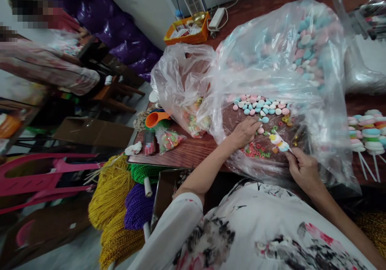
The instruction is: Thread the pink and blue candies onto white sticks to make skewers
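Observation:
My left hand (245, 131) rests on the plastic sheet, fingertips on a pink round candy (261, 130) among loose pastel pieces (262, 105). My right hand (303, 167) pinches a white stick (283, 143) that carries a few stacked pastel candies near its tip. Small coloured candy rings (256, 151) lie scattered between both hands. All of this sits inside a big open clear plastic bag (301, 60) on a dark wooden table (187, 153).
Finished candy sticks (366, 135) lie at the right. A second clear bag (183, 85), an orange scoop (155, 118) and a small candy packet (169, 139) sit to the left. Yellow, green and purple cord bundles (120, 197) hang below. Another person (45, 64) sits far left.

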{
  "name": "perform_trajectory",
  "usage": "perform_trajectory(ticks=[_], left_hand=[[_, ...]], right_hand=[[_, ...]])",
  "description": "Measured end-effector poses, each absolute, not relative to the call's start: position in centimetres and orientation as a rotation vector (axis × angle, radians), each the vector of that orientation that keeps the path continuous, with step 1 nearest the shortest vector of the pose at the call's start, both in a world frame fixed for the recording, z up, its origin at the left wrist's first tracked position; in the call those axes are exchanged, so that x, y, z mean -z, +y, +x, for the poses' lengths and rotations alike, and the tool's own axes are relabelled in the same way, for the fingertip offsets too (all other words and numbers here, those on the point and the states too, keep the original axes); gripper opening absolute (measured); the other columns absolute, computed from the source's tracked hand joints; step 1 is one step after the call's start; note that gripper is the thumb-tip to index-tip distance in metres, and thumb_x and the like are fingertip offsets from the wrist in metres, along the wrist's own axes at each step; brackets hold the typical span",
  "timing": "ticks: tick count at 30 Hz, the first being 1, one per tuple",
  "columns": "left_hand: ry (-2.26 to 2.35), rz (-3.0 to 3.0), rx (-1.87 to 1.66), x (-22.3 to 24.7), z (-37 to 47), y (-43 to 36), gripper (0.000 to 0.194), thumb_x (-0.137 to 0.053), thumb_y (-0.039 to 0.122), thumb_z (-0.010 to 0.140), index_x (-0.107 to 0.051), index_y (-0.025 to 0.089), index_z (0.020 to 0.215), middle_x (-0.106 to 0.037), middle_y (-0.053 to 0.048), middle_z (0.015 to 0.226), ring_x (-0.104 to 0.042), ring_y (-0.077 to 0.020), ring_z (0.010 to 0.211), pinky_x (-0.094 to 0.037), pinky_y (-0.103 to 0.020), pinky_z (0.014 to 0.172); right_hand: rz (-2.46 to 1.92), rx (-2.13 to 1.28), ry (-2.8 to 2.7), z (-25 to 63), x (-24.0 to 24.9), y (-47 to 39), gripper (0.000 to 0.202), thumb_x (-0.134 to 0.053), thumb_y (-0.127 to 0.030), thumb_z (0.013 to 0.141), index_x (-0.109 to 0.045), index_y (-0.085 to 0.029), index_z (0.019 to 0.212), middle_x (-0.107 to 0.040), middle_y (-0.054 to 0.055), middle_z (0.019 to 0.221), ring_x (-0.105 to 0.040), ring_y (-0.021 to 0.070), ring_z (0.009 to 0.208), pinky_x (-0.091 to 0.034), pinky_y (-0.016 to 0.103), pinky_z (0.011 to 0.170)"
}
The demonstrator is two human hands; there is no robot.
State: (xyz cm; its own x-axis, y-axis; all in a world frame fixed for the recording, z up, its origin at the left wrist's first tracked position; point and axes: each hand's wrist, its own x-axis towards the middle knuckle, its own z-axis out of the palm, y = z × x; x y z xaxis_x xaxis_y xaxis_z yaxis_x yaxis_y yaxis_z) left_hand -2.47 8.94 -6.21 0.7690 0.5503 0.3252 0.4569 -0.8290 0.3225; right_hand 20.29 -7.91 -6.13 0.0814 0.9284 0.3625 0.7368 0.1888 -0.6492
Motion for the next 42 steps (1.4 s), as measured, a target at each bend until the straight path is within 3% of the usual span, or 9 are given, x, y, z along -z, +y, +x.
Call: perform_trajectory(ticks=[7, 12, 14, 18, 20, 22, 26, 35, 42], left_hand=[[1.000, 2.684, -0.212, 4.1, -0.4, 10.8, 0.044, -0.051, 0.009, 0.088, -0.067, 0.017, 0.128, -0.061, -0.015, 0.122, -0.068, -0.0236, 0.105, -0.057, -0.036, 0.093], [0.918, 2.781, -0.077, 3.0, -0.6, 9.9, 0.049, -0.051, 0.004, 0.085, -0.060, 0.012, 0.133, -0.054, -0.022, 0.142, -0.060, -0.0304, 0.124, -0.054, -0.043, 0.101], [0.913, 2.739, -0.164, 3.4, -0.9, 9.8, 0.046, -0.051, 0.004, 0.085, -0.063, 0.011, 0.130, -0.054, -0.023, 0.143, -0.059, -0.0307, 0.126, -0.053, -0.045, 0.103], [1.049, 2.349, -0.603, 4.8, -1.3, 9.9, 0.030, -0.055, 0.008, 0.087, -0.075, 0.013, 0.109, -0.070, -0.016, 0.116, -0.067, -0.0246, 0.111, -0.054, -0.041, 0.100], [1.087, 1.996, -0.888, 4.9, -1.3, 9.2, 0.027, -0.060, 0.016, 0.089, -0.076, 0.016, 0.111, -0.074, -0.012, 0.111, -0.070, -0.0220, 0.106, -0.056, -0.040, 0.098], [1.035, 1.594, -1.052, 4.4, -1.3, 7.8, 0.036, -0.071, 0.029, 0.086, -0.073, 0.019, 0.121, -0.075, -0.009, 0.113, -0.071, -0.0211, 0.101, -0.059, -0.038, 0.093], [0.881, 1.018, -1.109, 2.2, -1.0, 4.1, 0.064, -0.088, 0.041, 0.071, -0.070, 0.023, 0.129, -0.078, -0.005, 0.108, -0.073, -0.0165, 0.085, -0.063, -0.032, 0.079], [0.859, 0.785, -1.162, 0.7, -0.3, 1.4, 0.054, -0.100, 0.033, 0.050, -0.082, 0.022, 0.100, -0.080, -0.004, 0.094, -0.073, -0.0149, 0.083, -0.062, -0.028, 0.079], [0.850, 0.897, -1.271, 1.1, 0.4, 1.0, 0.038, -0.096, 0.033, 0.060, -0.082, 0.025, 0.094, -0.076, 0.001, 0.096, -0.069, -0.0107, 0.090, -0.057, -0.023, 0.085]], right_hand=[[-1.613, -0.402, -1.623, 20.3, 5.7, -7.6, 0.022, -0.055, -0.029, 0.096, -0.063, -0.020, 0.078, -0.050, -0.004, 0.055, -0.045, 0.0109, 0.046, -0.034, 0.024, 0.050], [-1.607, -0.492, -1.528, 20.3, 4.8, -7.5, 0.027, -0.055, -0.031, 0.095, -0.057, -0.021, 0.071, -0.042, -0.006, 0.054, -0.039, 0.0098, 0.047, -0.032, 0.023, 0.048], [-1.603, -0.495, -1.524, 20.3, 4.7, -7.4, 0.027, -0.055, -0.031, 0.095, -0.057, -0.020, 0.070, -0.041, -0.006, 0.054, -0.038, 0.0096, 0.047, -0.031, 0.023, 0.048], [-1.572, -0.530, -1.511, 20.1, 4.5, -7.6, 0.026, -0.056, -0.032, 0.095, -0.059, -0.020, 0.072, -0.044, -0.006, 0.055, -0.041, 0.0096, 0.049, -0.033, 0.023, 0.049], [-1.554, -0.573, -1.498, 20.0, 4.0, -7.9, 0.026, -0.055, -0.033, 0.096, -0.060, -0.019, 0.074, -0.045, -0.005, 0.056, -0.041, 0.0094, 0.050, -0.034, 0.022, 0.050], [-1.539, -0.595, -1.503, 19.8, 3.2, -8.3, 0.028, -0.055, -0.032, 0.097, -0.058, -0.019, 0.072, -0.044, -0.006, 0.056, -0.040, 0.0088, 0.050, -0.033, 0.022, 0.050], [-1.519, -0.587, -1.577, 19.0, 1.2, -8.6, 0.028, -0.056, -0.030, 0.096, -0.056, -0.019, 0.071, -0.041, -0.006, 0.056, -0.038, 0.0082, 0.049, -0.031, 0.022, 0.049], [-1.483, -0.576, -1.659, 18.6, 1.0, -8.9, 0.028, -0.055, -0.027, 0.097, -0.054, -0.020, 0.069, -0.038, -0.006, 0.057, -0.035, 0.0083, 0.050, -0.029, 0.023, 0.049], [-1.497, -0.599, -1.616, 18.7, 1.2, -9.2, 0.026, -0.055, -0.027, 0.098, -0.058, -0.019, 0.074, -0.039, -0.007, 0.056, -0.037, 0.0078, 0.049, -0.031, 0.023, 0.051]])
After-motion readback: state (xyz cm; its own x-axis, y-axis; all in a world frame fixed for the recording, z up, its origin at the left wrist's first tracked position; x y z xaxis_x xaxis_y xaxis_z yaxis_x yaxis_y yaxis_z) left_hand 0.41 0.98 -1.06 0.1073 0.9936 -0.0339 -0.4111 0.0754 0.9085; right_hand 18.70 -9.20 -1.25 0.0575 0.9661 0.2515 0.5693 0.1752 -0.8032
